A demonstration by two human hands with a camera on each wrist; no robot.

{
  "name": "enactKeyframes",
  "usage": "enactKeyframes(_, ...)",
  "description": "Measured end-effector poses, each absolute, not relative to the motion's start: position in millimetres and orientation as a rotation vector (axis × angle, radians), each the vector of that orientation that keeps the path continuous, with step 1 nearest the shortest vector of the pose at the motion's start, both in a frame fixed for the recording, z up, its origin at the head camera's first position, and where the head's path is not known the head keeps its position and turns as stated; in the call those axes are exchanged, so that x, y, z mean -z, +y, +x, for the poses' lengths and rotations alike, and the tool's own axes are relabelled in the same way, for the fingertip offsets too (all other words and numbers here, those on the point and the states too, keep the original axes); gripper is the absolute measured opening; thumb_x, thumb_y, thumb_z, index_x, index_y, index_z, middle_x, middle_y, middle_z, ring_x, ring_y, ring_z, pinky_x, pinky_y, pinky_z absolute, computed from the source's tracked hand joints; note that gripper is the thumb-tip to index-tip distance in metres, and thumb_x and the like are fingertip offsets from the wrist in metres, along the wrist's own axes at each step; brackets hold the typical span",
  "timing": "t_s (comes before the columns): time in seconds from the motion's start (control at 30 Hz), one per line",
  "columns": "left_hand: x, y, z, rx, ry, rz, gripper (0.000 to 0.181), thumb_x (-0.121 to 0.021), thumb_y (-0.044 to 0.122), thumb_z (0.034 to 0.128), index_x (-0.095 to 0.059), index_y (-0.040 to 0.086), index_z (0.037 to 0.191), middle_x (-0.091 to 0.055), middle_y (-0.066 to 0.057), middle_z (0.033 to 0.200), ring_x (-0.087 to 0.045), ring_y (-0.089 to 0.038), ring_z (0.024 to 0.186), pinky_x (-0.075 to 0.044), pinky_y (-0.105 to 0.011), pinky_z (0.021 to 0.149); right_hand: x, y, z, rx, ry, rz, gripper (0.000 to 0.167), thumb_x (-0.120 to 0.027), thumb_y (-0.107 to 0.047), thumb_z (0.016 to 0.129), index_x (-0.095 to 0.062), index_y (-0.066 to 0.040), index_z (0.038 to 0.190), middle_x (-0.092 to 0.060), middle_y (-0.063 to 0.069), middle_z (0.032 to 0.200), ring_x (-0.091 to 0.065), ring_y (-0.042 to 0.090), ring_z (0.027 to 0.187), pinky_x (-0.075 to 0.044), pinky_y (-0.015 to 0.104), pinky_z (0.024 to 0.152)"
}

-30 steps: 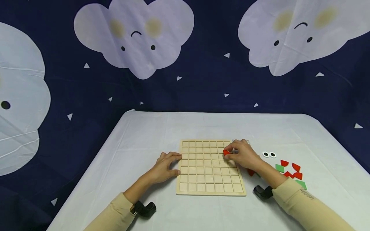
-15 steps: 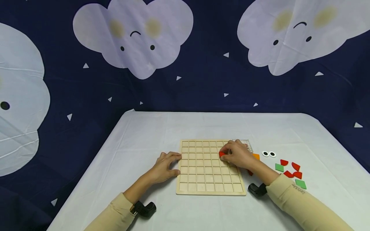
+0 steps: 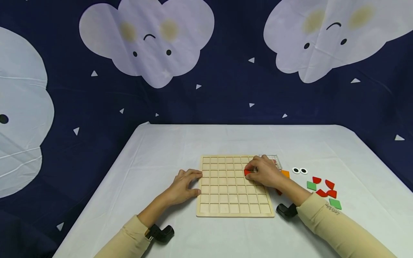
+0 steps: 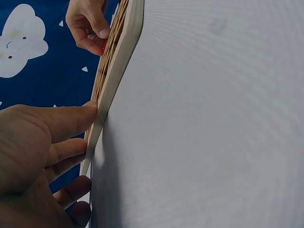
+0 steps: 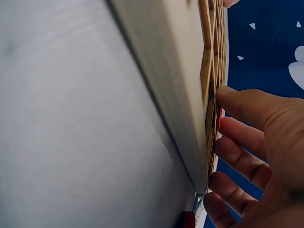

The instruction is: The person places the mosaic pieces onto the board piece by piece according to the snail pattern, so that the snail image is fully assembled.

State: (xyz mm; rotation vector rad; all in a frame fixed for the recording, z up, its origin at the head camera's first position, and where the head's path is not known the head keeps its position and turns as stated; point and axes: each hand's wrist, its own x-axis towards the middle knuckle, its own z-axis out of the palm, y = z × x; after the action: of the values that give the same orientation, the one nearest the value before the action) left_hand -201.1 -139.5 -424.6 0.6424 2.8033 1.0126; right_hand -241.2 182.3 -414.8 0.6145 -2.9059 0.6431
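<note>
Can count one gridded board, one card, two black-and-white discs, six red pieces, two green pieces, one orange piece, two hands, two wrist cameras, three clouds

Square-celled wooden board on white-clothed table; left hand at left edge, right hand over right half. Right of board: round white-black discs, behind flat red pieces.

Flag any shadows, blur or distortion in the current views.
Head: soft shadow below the left hand, board clear; left wrist: dark shadow on the white tabletop along the board; right wrist: the board's near edge looks soft and steeply foreshortened.
</note>
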Motion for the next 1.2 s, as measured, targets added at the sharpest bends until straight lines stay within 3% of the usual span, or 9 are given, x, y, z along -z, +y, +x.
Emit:
enactKeyframes(0.4, 424, -139, -201, -1.018, 2.801, 0.675, 0.054, -0.072, 0.018, 0.0809, -0.055, 0.008, 0.131, -0.05, 0.001, 0.138, -0.037, -0.015, 0.105, -0.027, -0.037, 0.088, 414, 187, -240, -0.734, -2.923, 0.582, 0.026, -0.076, -0.029, 0.075, -0.072, -0.017, 0.098, -0.064, -0.002, 0.098, -0.045, 0.019, 0.09, -0.029, 0.036, 0.076)
enactKeyframes(0.57, 424, -139, -202, -1.01, 2.797, 0.682, 0.055, -0.072, 0.02, 0.0816, -0.054, 0.009, 0.132, -0.049, 0.002, 0.139, -0.036, -0.015, 0.105, -0.028, -0.037, 0.088, 408, 200, -233, -0.752, -2.902, 0.553, 0.024, -0.073, -0.025, 0.079, -0.072, -0.014, 0.1, -0.063, 0.0, 0.095, -0.045, 0.019, 0.09, -0.035, 0.035, 0.075)
enactKeyframes(0.83, 423, -139, -201, -1.004, 2.795, 0.663, 0.055, -0.072, 0.019, 0.0814, -0.054, 0.009, 0.132, -0.049, 0.002, 0.139, -0.036, -0.015, 0.105, -0.027, -0.036, 0.088, 398, 235, -212, -0.712, -2.96, 0.418, 0.026, -0.071, -0.026, 0.081, -0.071, -0.013, 0.103, -0.065, 0.005, 0.104, -0.046, 0.023, 0.098, -0.038, 0.037, 0.076)
enactKeyframes(1.2, 426, -141, -202, -0.993, 2.826, 0.71, 0.055, -0.072, 0.019, 0.0804, -0.055, 0.009, 0.131, -0.051, 0.0, 0.136, -0.038, -0.015, 0.103, -0.027, -0.036, 0.088, 404, 259, -195, -0.654, -2.971, 0.421, 0.025, -0.074, -0.025, 0.078, -0.072, -0.014, 0.1, -0.061, -0.002, 0.088, -0.039, 0.018, 0.083, -0.028, 0.028, 0.066)
